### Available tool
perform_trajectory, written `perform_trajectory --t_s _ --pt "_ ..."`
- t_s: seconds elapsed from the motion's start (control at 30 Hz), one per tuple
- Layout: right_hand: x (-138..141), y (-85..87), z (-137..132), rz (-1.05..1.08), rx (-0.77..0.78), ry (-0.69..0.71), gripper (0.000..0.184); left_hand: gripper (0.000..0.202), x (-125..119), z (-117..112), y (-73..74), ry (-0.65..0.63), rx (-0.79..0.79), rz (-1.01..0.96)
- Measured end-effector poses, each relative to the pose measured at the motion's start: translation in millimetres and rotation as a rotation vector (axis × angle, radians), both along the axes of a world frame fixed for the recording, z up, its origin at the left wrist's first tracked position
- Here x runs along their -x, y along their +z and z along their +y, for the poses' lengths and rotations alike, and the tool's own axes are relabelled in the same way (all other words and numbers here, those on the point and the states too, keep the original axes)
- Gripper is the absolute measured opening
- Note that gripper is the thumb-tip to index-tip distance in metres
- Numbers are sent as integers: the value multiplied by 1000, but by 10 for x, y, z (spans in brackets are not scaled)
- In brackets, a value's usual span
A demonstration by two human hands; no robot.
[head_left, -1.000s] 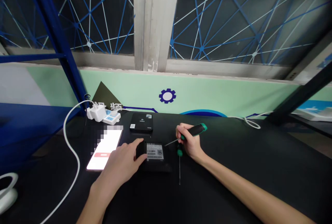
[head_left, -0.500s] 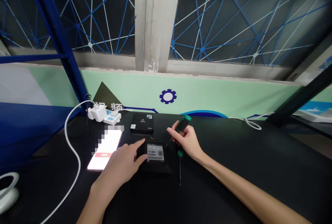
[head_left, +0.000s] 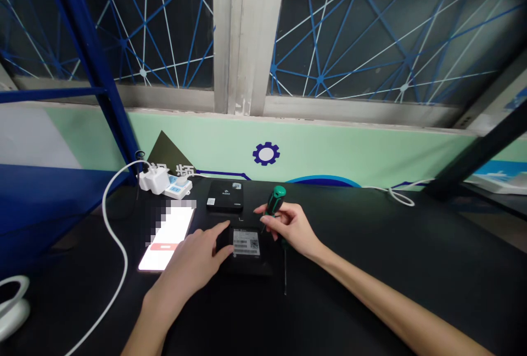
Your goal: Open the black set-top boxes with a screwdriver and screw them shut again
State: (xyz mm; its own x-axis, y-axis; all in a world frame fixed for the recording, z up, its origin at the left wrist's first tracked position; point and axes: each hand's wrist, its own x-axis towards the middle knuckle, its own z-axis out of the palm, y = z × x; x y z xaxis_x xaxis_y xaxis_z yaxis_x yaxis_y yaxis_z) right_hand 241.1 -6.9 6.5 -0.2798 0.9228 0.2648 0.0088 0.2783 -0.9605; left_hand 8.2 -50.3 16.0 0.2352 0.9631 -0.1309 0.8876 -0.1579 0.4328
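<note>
A flat black box (head_left: 265, 265) with a white printed label lies on the dark table in front of me. My left hand (head_left: 195, 260) rests on its left side, thumb and index finger spread, the thumb by the label's edge. In my right hand (head_left: 290, 229) is a green-and-black screwdriver (head_left: 275, 201), handle up and nearly upright. Its shaft points down at the box's upper right corner; whether the tip touches cannot be made out. Below that hand lies a second screwdriver (head_left: 285, 273), its shaft toward me and its handle mostly covered.
Another black box (head_left: 225, 195) sits behind the labelled one. To the left are a lit phone (head_left: 171, 235), a power strip with a white plug (head_left: 158, 180) and a looping white cable (head_left: 107, 213). A white rounded object (head_left: 14, 312) stands at the far left.
My right hand has shifted slightly left, and the screwdriver has swung from a rightward tilt to nearly upright. The lying screwdriver's handle is now more hidden. My left hand stays in place.
</note>
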Motion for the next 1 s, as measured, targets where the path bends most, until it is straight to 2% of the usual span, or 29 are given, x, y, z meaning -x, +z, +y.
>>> perform_trajectory --t_s 0.1,0.4,0.6,0.8,1.0 --pt "-3 -23 30 85 31 -4 36 59 0 -2 -3 -1 -6 2" --pt "-49 -95 34 156 -5 137 32 59 0 -12 9 -2 -1 5" --pt "-31 -182 12 77 -34 38 31 59 -4 -19 25 8 10 4" --pt "-72 -177 77 -42 -8 -23 32 60 3 -15 14 1 21 -16" --pt "-136 -214 133 -193 -211 -80 32 60 -13 -48 76 10 29 -4"
